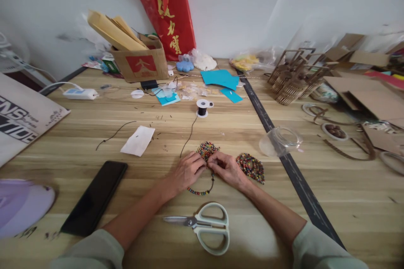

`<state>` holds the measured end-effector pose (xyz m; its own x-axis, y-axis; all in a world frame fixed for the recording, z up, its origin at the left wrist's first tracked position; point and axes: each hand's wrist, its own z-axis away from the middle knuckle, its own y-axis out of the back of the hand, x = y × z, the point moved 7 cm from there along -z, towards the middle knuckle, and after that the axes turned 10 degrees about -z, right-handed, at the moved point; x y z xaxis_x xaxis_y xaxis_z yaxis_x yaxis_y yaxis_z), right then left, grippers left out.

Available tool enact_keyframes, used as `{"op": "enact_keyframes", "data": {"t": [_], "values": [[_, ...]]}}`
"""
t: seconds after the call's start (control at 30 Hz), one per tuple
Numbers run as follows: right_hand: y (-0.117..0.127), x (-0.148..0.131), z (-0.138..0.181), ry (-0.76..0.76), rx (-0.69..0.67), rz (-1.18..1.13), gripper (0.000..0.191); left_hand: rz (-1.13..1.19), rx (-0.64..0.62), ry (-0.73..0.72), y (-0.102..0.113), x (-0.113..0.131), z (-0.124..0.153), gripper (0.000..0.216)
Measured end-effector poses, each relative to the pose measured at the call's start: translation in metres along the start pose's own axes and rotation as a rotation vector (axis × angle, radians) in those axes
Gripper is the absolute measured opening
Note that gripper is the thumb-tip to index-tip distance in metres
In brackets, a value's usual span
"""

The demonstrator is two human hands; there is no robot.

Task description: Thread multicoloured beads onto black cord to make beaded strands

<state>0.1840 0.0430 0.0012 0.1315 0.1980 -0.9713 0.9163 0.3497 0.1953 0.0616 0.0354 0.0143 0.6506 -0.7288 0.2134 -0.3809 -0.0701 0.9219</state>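
Observation:
My left hand point(188, 171) and my right hand point(227, 169) meet fingertip to fingertip in the middle of the table, both closed in a pinch on a dark beaded cord point(199, 193). The cord hangs in a loop toward me, with small multicoloured beads along its bottom and a knot on its right side. Its ends are hidden by my fingers. Just beyond the fingertips lies a heap of coloured beads point(207, 149). Right of my right hand rests a second bunch of beads point(251, 168). Pale-handled scissors point(211, 223) lie in front of me, blades pointing left.
A spool of black cord point(202, 109) stands further back, its loose end trailing toward my left hand. A black phone point(94, 197) and white paper point(138, 140) lie left. A clear plastic jar point(280, 141) is at right. Boxes and a red bag point(172, 17) line the back.

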Motion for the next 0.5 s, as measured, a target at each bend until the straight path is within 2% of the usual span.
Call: {"op": "enact_keyframes", "data": {"t": [0.23, 0.5], "values": [[0.000, 0.000, 0.000, 0.001, -0.001, -0.004, 0.015, 0.093, 0.103, 0.052, 0.008, -0.005, 0.000, 0.012], [0.000, -0.001, 0.001, 0.005, -0.002, 0.024, 0.013, 0.371, 0.143, 0.233, 0.012, -0.019, 0.002, 0.006]]}}
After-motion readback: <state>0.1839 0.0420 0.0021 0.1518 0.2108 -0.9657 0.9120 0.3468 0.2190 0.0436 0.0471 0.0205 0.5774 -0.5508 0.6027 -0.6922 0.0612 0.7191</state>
